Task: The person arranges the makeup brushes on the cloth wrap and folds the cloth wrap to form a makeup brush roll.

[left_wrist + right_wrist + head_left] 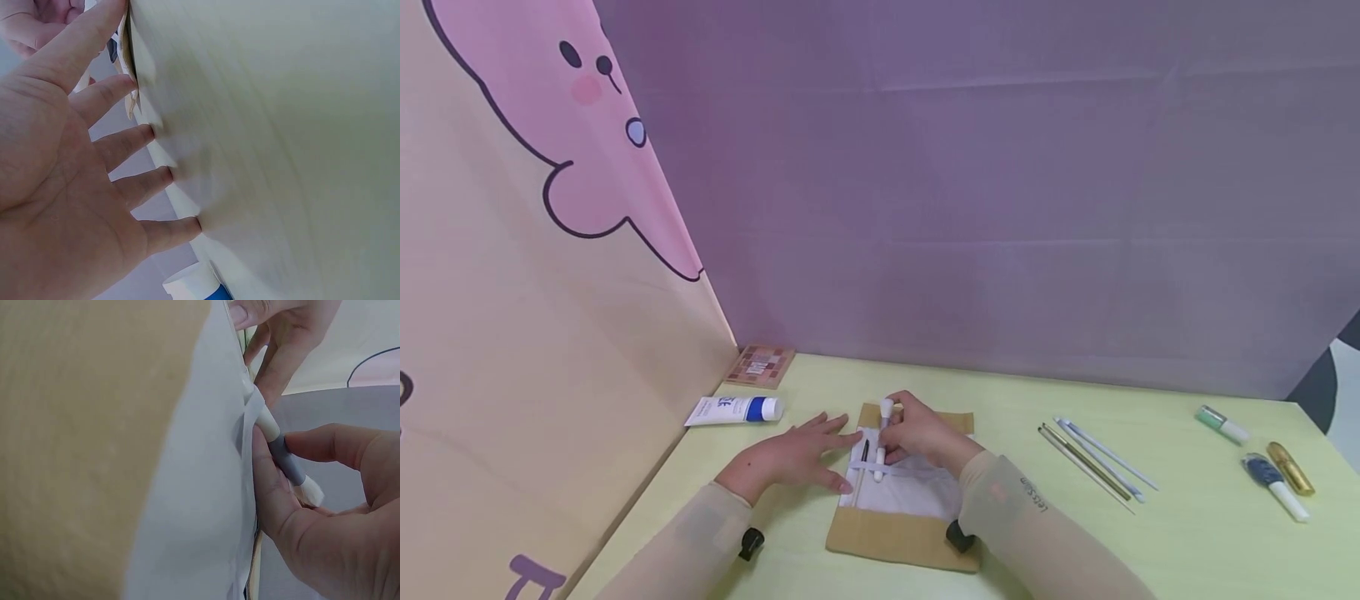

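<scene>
My right hand (922,432) pinches a makeup brush (287,457) between thumb and fingers. This brush has white bristles, a grey band and a white handle. Its handle passes under the pale strap (253,419) of a tan brush case (895,532) with a white lining, spread out on the table. Along the case's left side rests my left hand (796,456), fingers spread, with its thumb and index fingertip at the edge. A thin dark-tipped brush (865,451) lies under the same strap, left of the held one.
Several thin sticks and brushes (1093,458) lie right of the case. Farther right are a green-and-white bottle (1221,424), a dark brush with a white handle (1275,487) and a gold tube (1291,468). A cream tube (733,410) and a palette (760,367) sit at the left.
</scene>
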A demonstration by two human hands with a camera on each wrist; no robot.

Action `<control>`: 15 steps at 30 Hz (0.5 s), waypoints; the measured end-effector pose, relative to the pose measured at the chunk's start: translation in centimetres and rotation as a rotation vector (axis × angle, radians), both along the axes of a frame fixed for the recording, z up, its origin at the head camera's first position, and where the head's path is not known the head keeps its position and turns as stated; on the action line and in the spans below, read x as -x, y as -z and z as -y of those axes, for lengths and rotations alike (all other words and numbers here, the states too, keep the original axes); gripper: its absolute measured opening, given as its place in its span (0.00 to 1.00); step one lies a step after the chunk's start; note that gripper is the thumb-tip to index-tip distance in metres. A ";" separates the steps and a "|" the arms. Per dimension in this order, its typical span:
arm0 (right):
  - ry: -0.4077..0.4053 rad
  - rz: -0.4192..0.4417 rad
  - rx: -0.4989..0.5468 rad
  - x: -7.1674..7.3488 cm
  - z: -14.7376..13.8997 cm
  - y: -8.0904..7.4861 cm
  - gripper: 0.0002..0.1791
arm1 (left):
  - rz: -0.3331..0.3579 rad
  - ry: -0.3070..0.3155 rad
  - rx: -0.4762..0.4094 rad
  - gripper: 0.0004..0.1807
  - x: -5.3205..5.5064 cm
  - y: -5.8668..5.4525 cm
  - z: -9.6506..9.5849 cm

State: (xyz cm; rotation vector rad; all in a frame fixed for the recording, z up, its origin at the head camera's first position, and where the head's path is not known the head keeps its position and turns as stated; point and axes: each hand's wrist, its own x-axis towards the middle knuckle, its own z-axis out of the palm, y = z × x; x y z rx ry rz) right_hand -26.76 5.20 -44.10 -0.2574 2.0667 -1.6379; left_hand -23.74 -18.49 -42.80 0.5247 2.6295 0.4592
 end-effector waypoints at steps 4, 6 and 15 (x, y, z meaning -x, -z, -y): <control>0.006 -0.030 -0.028 -0.3 0.2 -0.2 0.41 | -0.009 0.008 0.005 0.48 0.1 0.0 0.0; 0.010 -0.046 -0.043 -0.4 0.2 -0.2 0.42 | -0.014 0.013 0.002 0.48 0.0 0.0 -0.1; 0.014 -0.086 -0.071 -0.6 0.2 -0.1 0.45 | -0.018 0.009 0.007 0.48 -0.1 -0.1 -0.2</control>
